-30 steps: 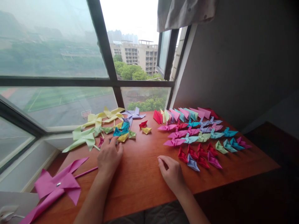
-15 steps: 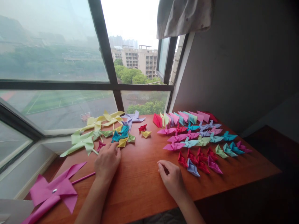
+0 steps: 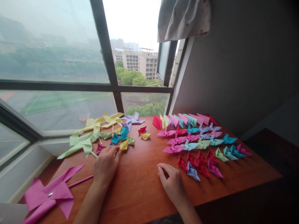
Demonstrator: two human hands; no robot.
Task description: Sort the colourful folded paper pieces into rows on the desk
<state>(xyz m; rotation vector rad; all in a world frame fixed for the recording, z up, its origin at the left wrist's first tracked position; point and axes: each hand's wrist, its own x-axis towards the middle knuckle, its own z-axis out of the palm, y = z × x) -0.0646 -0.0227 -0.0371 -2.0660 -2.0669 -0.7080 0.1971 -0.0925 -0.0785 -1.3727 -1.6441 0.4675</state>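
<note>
My left hand (image 3: 106,165) reaches across the left half of the table, its fingers bent and closed at the edge of a yellow paper boat (image 3: 124,145). The boat is tilted, and the fingertips partly hide the contact. Near it stand blue paper boats (image 3: 115,138), a green paper boat (image 3: 131,141) and a magenta paper boat (image 3: 100,148). My right hand (image 3: 171,180) rests on the tabletop, loosely curled, with nothing visible in it. To its right are red paper boats (image 3: 182,162) and a lavender paper boat (image 3: 193,171).
Rows of folded paper cranes (image 3: 189,145) cover the right part of the wooden table (image 3: 137,186). Pinwheels lie at left: a magenta pinwheel (image 3: 50,195), a green pinwheel (image 3: 80,143) and a lavender pinwheel (image 3: 133,118). A red boat (image 3: 142,129) and another yellow boat (image 3: 145,136) stand mid-table by the window.
The yellow boat at my left fingertips has shifted slightly right and now tilts. My left hand has drawn back a little; my right hand stays about where it was. The view has shifted slightly.
</note>
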